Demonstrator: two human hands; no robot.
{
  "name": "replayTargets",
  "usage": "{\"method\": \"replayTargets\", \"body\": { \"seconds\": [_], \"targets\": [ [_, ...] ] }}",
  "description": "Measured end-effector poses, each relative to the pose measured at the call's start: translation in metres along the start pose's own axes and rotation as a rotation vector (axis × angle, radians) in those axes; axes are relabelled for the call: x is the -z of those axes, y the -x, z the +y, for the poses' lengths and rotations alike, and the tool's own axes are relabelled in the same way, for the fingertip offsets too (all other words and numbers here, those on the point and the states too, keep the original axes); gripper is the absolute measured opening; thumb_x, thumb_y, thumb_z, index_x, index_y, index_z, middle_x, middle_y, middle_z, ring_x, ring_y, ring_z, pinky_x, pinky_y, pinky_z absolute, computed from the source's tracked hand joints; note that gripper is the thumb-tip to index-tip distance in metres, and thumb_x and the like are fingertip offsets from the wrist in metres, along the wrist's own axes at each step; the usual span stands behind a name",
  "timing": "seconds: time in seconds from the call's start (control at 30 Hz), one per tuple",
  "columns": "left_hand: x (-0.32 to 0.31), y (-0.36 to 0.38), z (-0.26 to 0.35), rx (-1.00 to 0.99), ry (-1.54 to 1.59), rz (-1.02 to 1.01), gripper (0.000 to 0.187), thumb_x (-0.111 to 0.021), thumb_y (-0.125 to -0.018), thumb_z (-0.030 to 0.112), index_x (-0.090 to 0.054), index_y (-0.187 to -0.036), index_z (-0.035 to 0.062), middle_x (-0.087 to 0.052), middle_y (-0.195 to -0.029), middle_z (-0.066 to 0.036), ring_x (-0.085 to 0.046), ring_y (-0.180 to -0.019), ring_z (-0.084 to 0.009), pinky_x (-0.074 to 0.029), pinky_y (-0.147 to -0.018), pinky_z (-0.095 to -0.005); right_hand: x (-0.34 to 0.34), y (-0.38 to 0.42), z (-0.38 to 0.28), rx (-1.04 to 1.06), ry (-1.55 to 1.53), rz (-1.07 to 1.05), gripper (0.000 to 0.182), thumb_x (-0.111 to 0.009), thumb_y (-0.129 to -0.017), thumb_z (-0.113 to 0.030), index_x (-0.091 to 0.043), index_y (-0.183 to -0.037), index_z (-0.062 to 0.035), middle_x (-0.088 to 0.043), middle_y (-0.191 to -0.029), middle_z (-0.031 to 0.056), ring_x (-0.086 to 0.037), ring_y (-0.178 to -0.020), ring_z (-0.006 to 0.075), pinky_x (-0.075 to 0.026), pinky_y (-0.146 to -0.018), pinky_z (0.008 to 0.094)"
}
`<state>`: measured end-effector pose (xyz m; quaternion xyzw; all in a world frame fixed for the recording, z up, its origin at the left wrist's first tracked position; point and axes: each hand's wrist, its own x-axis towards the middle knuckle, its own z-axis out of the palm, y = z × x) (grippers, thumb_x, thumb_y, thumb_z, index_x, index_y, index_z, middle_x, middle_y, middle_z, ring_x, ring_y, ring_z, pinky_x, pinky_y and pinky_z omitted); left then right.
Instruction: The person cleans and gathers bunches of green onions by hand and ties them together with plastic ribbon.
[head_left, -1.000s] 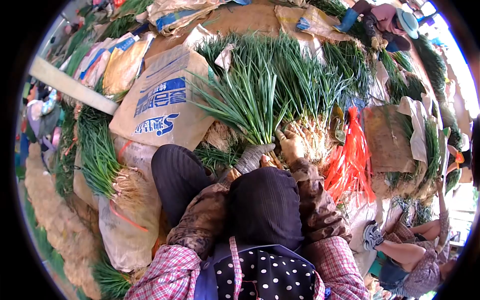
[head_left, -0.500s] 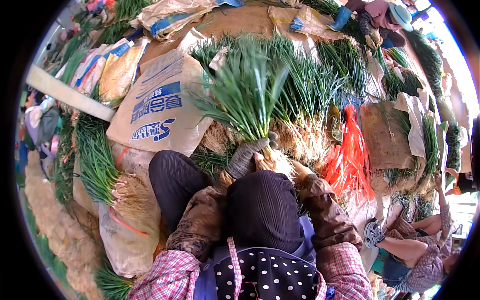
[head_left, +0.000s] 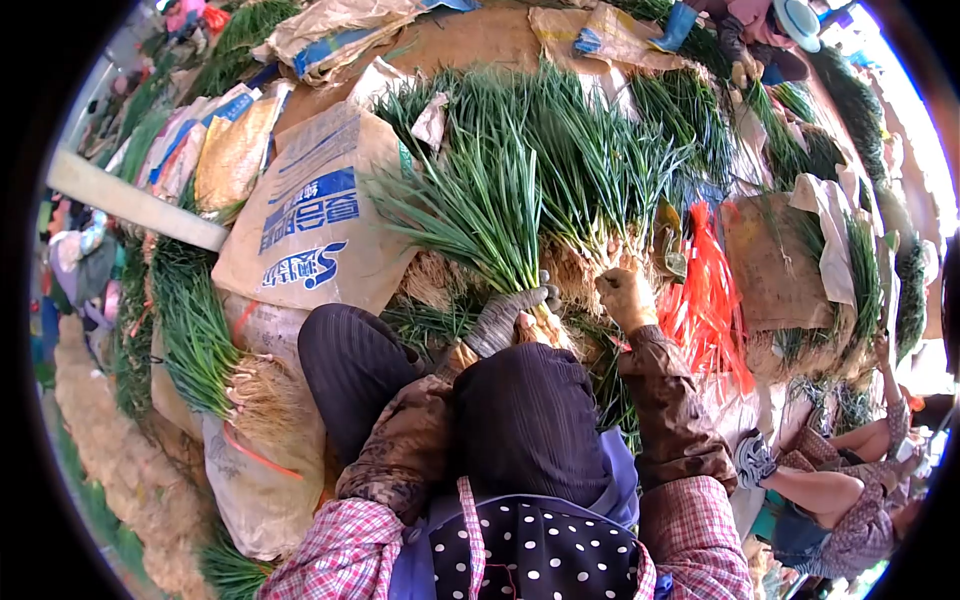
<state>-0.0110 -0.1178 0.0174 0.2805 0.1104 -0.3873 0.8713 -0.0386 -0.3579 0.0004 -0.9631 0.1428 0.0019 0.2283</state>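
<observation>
Scallion bundle gripped at its roots by the left hand, leaves fanning up-left; right hand fisted.

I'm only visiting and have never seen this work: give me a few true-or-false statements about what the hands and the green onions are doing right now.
1. The left hand, in a grey glove, grips a bunch of green onions just above the roots. True.
2. The right hand holds a knife. False: no knife shows; it reaches into the pile of green onions at their root ends.
3. The strips beside the right hand are blue. False: they are orange-red.
4. A printed sack lies left of the held bunch. True.
5. The person works alone. False: another person crouches at the top right.
</observation>
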Motion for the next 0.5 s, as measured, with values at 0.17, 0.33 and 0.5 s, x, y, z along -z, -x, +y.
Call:
{"method": "replayTargets", "body": {
  "seconds": [0.17,0.33,0.5],
  "targets": [
    [-0.012,0.006,-0.003,0.029,0.024,-0.079,0.044,-0.067,-0.081,0.006,-0.051,-0.121,0.0014,-0.064,-0.1,-0.012,-0.062,-0.092,-0.0227,-0.052,-0.081,-0.0356,0.008,-0.05,-0.015,0.034,0.002,0.204,0.021,-0.06,-0.086,-0.032,-0.069,-0.092,-0.0147,-0.068,-0.078,0.014,-0.065,-0.069,0.0313,-0.051,-0.061,0.0394],
    [-0.031,0.016,0.004,0.083,0.033,0.035,0.028,-0.062,-0.086,0.005,-0.056,-0.113,0.0078,-0.065,-0.096,-0.007,-0.063,-0.083,-0.018,-0.054,-0.069,-0.0284,-0.001,-0.123,-0.042,-0.249,0.087,-0.144,0.034,-0.071,-0.078,-0.04,-0.072,-0.097,-0.0122,-0.068,-0.094,0.0169,-0.066,-0.089,0.0312,-0.051,-0.08,0.0387],
    [0.02,-0.02,-0.004,0.09,-0.218,-0.064,0.042,-0.063,-0.085,0.007,-0.051,-0.126,0.0076,-0.066,-0.102,-0.009,-0.064,-0.086,-0.0199,-0.054,-0.073,-0.0306,-0.002,-0.127,-0.042,-0.249,-0.141,-0.074,0.033,-0.072,-0.078,-0.036,-0.072,-0.098,-0.0099,-0.069,-0.096,0.0153,-0.067,-0.091,0.0256,-0.051,-0.084,0.0361]
  ]
}}
